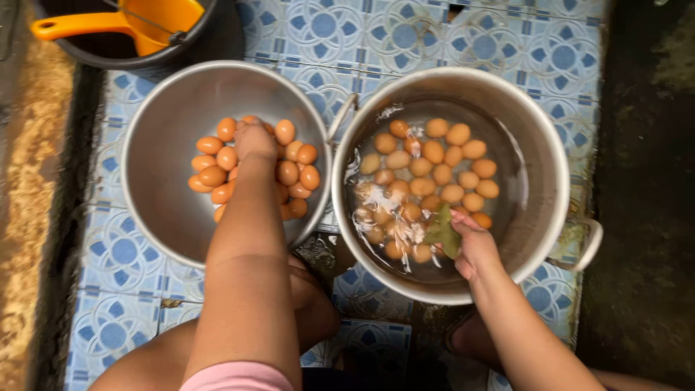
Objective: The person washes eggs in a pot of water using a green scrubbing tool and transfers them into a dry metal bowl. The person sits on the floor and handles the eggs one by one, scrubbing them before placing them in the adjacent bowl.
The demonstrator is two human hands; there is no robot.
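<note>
My left hand [255, 141] reaches into a steel bowl [163, 145] and rests on a heap of brown eggs [217, 170]; its fingers are hidden among them, so a grip cannot be judged. My right hand [472, 246] is at the near rim of a large steel pot [554, 166] of water, closed on a green scrubbing pad [445, 233]. Several brown eggs [441, 170] lie in the water, with white foam around those at the near left.
A black bucket [217, 32] holding an orange scoop [137, 20] stands at the far left. The floor is blue patterned tile [123, 253]. My bare knees are below the bowl. Dark wet ground lies on the right, and a dirty strip runs along the left.
</note>
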